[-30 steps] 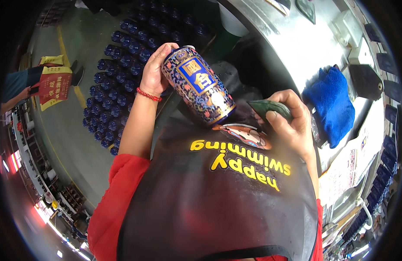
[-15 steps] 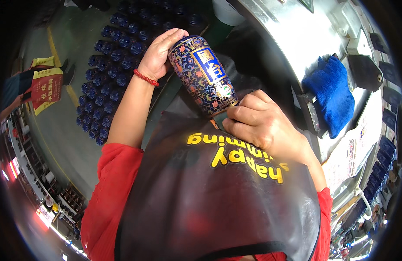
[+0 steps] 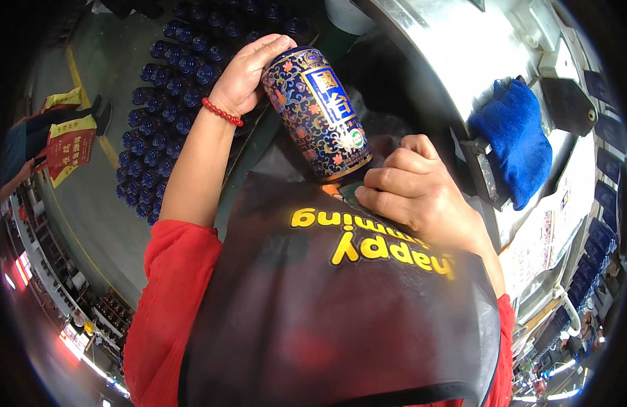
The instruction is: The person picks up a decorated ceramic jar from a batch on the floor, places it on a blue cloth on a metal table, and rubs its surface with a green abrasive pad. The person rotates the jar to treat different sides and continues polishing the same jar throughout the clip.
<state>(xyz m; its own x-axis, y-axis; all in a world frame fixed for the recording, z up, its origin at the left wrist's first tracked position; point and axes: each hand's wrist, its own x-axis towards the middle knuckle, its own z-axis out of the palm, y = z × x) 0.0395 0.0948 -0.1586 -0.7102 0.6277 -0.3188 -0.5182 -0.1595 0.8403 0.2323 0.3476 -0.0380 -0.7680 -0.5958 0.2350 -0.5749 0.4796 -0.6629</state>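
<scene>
In front of the apron, one patterned bottle (presumably slick, breakable; best gripped mid-body) is clamped at top by fingers of the left hand, a mostly hidden green pad pinched at base by the right hand.

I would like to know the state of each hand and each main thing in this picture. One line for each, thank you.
Left hand: gripping the bottle's far end
Bottle: tilted, mouth hidden
Right hand: fingers bent at the bottle's near end, grip unclear
Bracelet: worn on left wrist
Apron: worn, wrinkled
Blue cloth: crumpled
Worktable: shiny
Blue bottles: grouped closely in rows
</scene>
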